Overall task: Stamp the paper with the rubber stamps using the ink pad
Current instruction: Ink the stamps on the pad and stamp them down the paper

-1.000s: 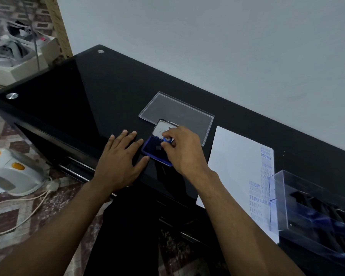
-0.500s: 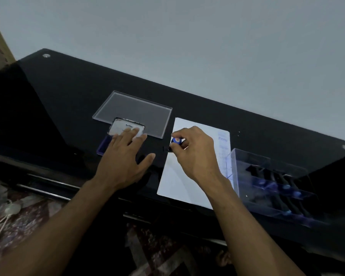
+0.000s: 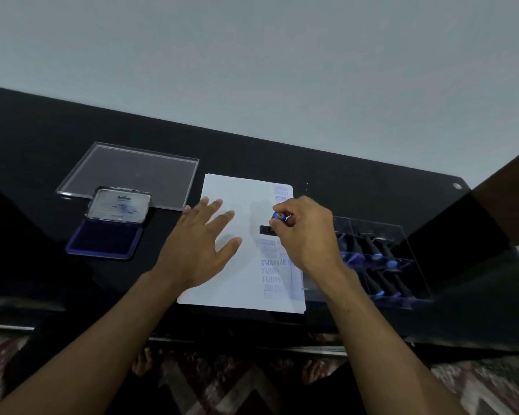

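Here the right hand [image 3: 307, 235] pinches a small rubber stamp with a blue knob and black base [image 3: 274, 224], its fingers curled round the handle, the base down on the white sheet of paper [image 3: 240, 283] above a column of blue stamped words. The left hand [image 3: 203, 247] lies flat on the sheet's left part, fingers spread straight. On the glossy black table [image 3: 42, 139] to the left sits the open blue ink pad [image 3: 105, 238], just in front of a clear plastic lid [image 3: 129, 172]. A clear plastic box of stamps [image 3: 381, 259] stands right of the paper.

wall [image 3: 252, 55]: plain pale grey | table [image 3: 342, 169]: glossy black | floor [image 3: 222, 384]: patterned
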Demonstrator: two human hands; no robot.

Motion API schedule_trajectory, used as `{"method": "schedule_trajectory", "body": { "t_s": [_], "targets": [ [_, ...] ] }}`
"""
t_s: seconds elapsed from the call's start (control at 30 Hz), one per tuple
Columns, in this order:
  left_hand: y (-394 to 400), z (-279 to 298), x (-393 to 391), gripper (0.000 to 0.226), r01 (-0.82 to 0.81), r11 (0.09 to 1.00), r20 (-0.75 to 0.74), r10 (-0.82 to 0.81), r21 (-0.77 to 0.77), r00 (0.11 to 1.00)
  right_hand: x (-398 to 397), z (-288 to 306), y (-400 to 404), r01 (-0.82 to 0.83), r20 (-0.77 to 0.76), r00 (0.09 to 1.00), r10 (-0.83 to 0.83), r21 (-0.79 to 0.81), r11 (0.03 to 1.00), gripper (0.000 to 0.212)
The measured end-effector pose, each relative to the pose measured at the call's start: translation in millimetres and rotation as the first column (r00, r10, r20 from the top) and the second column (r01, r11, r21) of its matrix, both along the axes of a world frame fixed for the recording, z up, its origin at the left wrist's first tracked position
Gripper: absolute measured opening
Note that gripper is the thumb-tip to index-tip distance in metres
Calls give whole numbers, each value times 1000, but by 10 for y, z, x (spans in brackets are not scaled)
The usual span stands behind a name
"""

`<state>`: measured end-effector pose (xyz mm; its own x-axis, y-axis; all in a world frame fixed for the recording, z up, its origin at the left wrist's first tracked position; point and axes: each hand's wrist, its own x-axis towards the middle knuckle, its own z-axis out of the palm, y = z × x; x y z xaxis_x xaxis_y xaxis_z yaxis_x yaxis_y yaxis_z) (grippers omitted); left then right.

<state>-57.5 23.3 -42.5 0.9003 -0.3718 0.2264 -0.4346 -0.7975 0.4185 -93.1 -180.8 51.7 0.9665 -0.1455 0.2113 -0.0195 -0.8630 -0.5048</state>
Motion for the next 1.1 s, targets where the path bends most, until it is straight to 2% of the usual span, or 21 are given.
{"method": "schedule_trajectory", "body": {
  "t_s": [0.2,0.6,1.1],
  "targets": [
    [-187,-15,153,71,24,998,-30,-22,53,999,91,-94,-108,-36,-37,999,34,-53,998,19],
    [-186,-182,222,75,38,994,-7,-38,102,999,218,-228,-118,-91,-19,996,89,-123,988,14],
    [-190,-184,231,78,25,993,-25,-23,112,999,241,-283,-82,-88,-60,995,82,-107,990,15]
  ]
}}
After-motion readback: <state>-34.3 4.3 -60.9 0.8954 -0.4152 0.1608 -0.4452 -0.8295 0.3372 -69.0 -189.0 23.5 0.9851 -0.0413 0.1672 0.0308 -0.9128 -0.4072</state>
